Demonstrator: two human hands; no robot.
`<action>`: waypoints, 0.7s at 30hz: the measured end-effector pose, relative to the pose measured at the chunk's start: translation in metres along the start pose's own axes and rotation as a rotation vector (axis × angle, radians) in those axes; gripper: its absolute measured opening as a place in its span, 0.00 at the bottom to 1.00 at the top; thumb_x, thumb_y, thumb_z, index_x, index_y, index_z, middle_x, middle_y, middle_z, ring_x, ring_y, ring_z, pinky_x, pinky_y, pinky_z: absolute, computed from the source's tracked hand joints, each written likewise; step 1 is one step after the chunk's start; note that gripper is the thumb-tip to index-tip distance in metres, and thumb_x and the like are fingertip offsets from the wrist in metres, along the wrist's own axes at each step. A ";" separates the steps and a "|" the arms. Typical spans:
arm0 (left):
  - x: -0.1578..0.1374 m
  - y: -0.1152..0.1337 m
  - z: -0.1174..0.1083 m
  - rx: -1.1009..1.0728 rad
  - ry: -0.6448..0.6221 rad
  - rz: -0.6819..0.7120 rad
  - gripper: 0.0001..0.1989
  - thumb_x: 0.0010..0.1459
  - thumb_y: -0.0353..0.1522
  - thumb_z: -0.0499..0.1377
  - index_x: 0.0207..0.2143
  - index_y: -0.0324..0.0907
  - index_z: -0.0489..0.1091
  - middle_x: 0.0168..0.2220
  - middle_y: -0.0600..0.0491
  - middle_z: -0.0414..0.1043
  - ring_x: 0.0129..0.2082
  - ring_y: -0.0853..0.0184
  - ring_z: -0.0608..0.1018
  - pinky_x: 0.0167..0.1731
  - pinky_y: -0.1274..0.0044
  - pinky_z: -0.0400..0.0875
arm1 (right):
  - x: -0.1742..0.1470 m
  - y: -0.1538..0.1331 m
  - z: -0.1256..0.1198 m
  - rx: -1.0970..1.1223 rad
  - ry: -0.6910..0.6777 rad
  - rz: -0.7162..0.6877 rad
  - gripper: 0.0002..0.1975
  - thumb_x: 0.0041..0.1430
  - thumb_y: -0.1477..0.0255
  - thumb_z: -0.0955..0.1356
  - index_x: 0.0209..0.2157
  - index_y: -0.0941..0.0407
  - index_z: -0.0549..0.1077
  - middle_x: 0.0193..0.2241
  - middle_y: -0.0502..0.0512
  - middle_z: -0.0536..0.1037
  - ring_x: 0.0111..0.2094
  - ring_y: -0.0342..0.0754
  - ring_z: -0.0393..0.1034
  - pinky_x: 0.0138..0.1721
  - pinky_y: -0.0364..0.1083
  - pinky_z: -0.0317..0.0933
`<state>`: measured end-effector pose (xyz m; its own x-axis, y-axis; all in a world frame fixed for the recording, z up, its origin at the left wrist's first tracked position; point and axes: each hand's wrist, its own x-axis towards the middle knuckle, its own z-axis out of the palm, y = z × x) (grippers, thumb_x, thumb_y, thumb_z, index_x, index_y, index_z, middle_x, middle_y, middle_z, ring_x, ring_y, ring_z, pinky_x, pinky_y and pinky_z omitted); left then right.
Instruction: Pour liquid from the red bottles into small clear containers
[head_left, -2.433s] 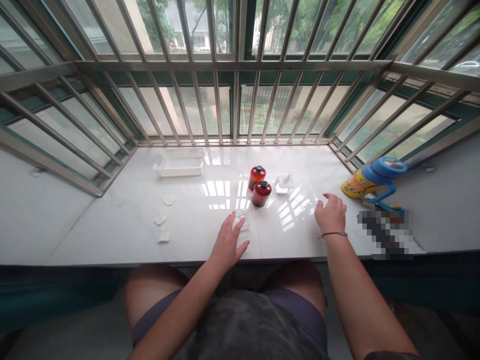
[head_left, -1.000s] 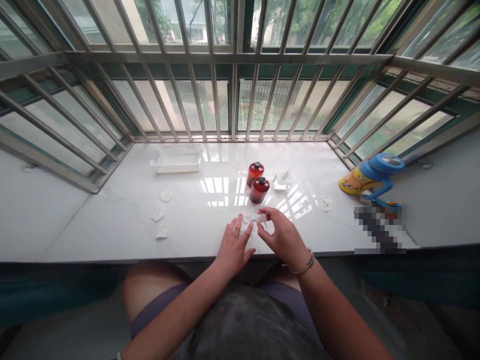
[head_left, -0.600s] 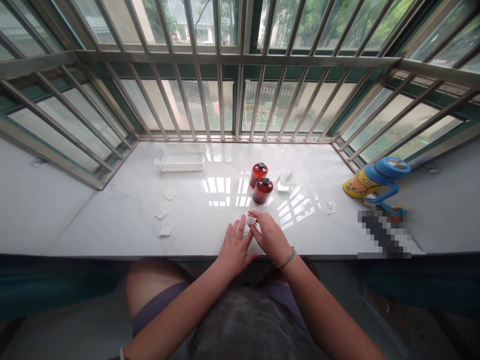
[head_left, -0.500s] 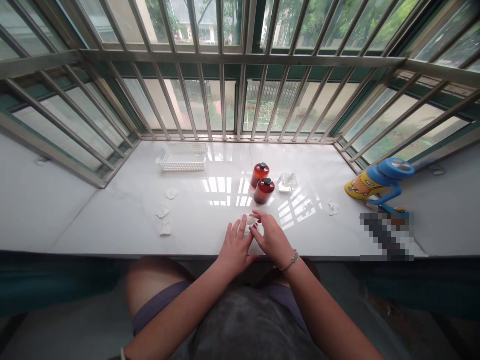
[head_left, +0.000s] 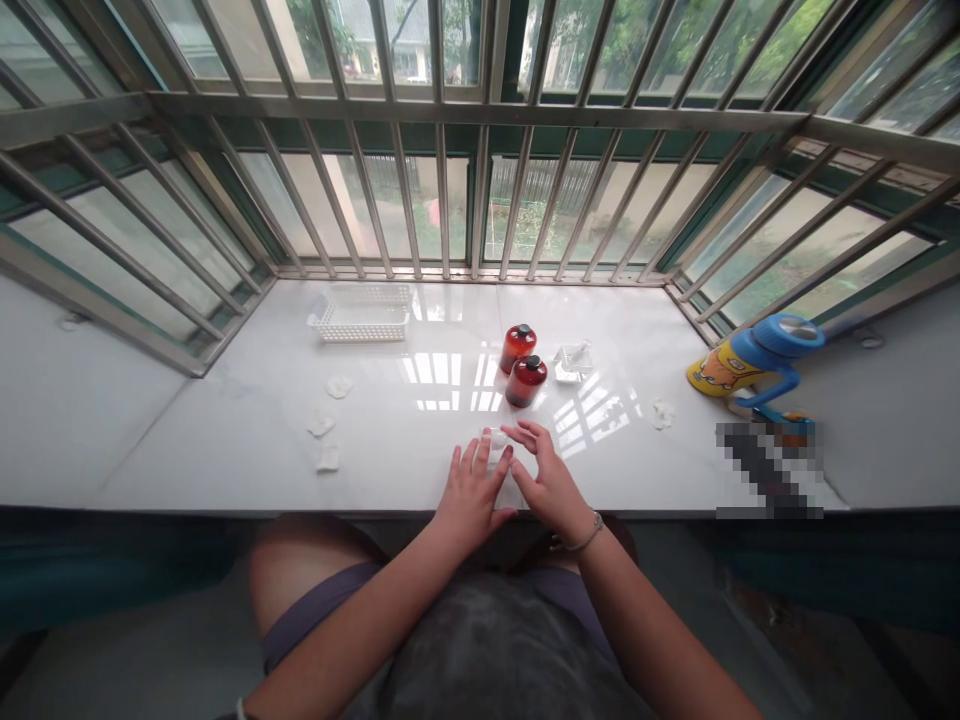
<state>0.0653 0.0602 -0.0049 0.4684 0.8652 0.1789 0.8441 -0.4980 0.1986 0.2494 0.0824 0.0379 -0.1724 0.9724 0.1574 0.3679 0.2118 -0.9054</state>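
Small clear glass dish with a white pad (head_left: pixel 495 440) sits on the white glossy counter (head_left: pixel 247 440) near its front edge. I see my left hand (head_left: pixel 472 490) flat, fingers spread, touching it; my right hand (head_left: pixel 547 480) open beside it, fingertips at its rim. 2 red bottles with black caps (head_left: pixel 523 365) stand just behind.

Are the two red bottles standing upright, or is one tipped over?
Both upright. The two red bottles stand on the white sill with their dark caps on top, close together, beyond both hands.
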 end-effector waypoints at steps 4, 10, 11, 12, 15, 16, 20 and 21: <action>0.000 0.001 -0.003 0.005 -0.007 -0.005 0.57 0.59 0.52 0.70 0.79 0.51 0.40 0.80 0.35 0.36 0.77 0.38 0.54 0.72 0.45 0.52 | 0.002 0.003 0.003 -0.071 0.103 0.034 0.25 0.70 0.66 0.67 0.64 0.51 0.59 0.54 0.62 0.77 0.57 0.57 0.74 0.64 0.65 0.66; 0.000 0.001 0.001 -0.002 0.005 -0.007 0.55 0.59 0.51 0.70 0.79 0.50 0.44 0.80 0.35 0.35 0.77 0.38 0.54 0.72 0.45 0.52 | 0.006 0.003 0.006 -0.032 0.106 0.011 0.24 0.70 0.67 0.68 0.63 0.49 0.59 0.59 0.61 0.76 0.62 0.56 0.72 0.66 0.64 0.65; 0.000 0.001 0.003 -0.004 0.006 -0.007 0.55 0.59 0.51 0.70 0.78 0.49 0.46 0.80 0.35 0.36 0.77 0.38 0.54 0.72 0.45 0.52 | 0.007 0.003 0.007 -0.033 0.085 0.014 0.25 0.69 0.67 0.68 0.64 0.49 0.58 0.60 0.61 0.77 0.62 0.56 0.72 0.66 0.63 0.65; 0.000 0.001 0.004 -0.004 0.007 -0.007 0.54 0.59 0.51 0.70 0.78 0.48 0.48 0.80 0.34 0.36 0.77 0.38 0.54 0.72 0.45 0.52 | 0.009 0.003 0.007 -0.047 0.067 0.018 0.27 0.69 0.67 0.69 0.64 0.49 0.59 0.59 0.60 0.78 0.62 0.56 0.72 0.65 0.63 0.66; 0.001 0.001 0.005 -0.001 0.004 -0.011 0.52 0.58 0.51 0.70 0.77 0.45 0.51 0.80 0.33 0.37 0.77 0.37 0.54 0.73 0.46 0.52 | 0.017 0.002 0.008 -0.130 0.043 0.014 0.28 0.67 0.69 0.70 0.65 0.48 0.60 0.56 0.58 0.80 0.58 0.56 0.75 0.61 0.61 0.69; 0.001 0.001 0.005 0.000 0.003 -0.012 0.52 0.58 0.51 0.71 0.77 0.45 0.52 0.80 0.32 0.37 0.77 0.37 0.54 0.73 0.46 0.53 | 0.020 0.002 0.008 -0.160 0.043 0.003 0.27 0.68 0.70 0.70 0.65 0.48 0.61 0.54 0.57 0.81 0.57 0.56 0.76 0.60 0.61 0.70; 0.001 0.000 0.004 -0.007 -0.006 -0.013 0.54 0.57 0.51 0.72 0.77 0.46 0.50 0.80 0.32 0.37 0.77 0.37 0.53 0.73 0.45 0.53 | 0.028 -0.002 0.007 -0.254 0.051 -0.086 0.24 0.68 0.71 0.69 0.63 0.48 0.65 0.50 0.57 0.81 0.54 0.58 0.76 0.57 0.62 0.72; 0.000 0.000 0.004 -0.011 -0.007 -0.012 0.55 0.57 0.50 0.72 0.77 0.46 0.50 0.80 0.32 0.37 0.77 0.37 0.53 0.73 0.45 0.52 | 0.028 -0.002 0.007 -0.272 0.052 -0.109 0.23 0.68 0.72 0.68 0.63 0.48 0.66 0.50 0.58 0.81 0.54 0.59 0.76 0.57 0.62 0.72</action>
<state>0.0665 0.0609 -0.0086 0.4601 0.8714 0.1700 0.8468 -0.4883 0.2111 0.2374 0.1089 0.0413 -0.1794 0.9448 0.2741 0.5823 0.3266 -0.7445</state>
